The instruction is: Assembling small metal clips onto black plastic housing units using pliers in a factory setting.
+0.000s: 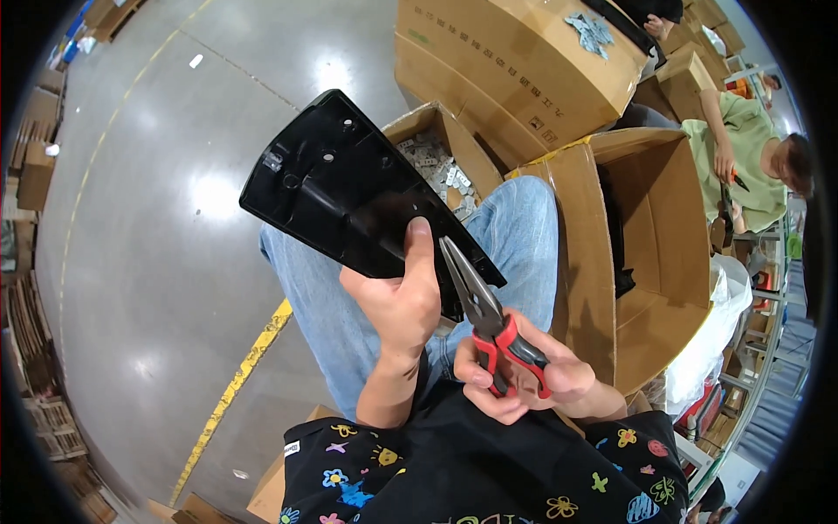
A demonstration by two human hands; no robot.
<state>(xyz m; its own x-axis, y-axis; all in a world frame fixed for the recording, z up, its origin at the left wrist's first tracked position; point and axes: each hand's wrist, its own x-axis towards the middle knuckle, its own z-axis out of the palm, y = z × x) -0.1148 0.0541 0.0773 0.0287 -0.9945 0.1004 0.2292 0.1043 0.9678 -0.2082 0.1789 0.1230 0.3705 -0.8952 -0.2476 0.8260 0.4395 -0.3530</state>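
Observation:
My left hand (399, 304) grips a black molded plastic cover (336, 188) near its narrower lower end, thumb pressed on the inner face. Holes and raised bosses show along that face, and the part tilts up over my knees. In my right hand (524, 371) is a pair of needle-nose pliers (482, 306) with red and black handles. Their jaws point up and left, beside my left thumb and in front of the cover's right edge. Whether the jaw tips touch the cover, I cannot tell.
Beyond my knees stands an open carton (454, 144) with many small light metal pieces. At right is a larger open cardboard box (655, 279) with dark parts inside. A big closed carton (515, 70) stands behind. A person in a green shirt (742, 157) works at far right.

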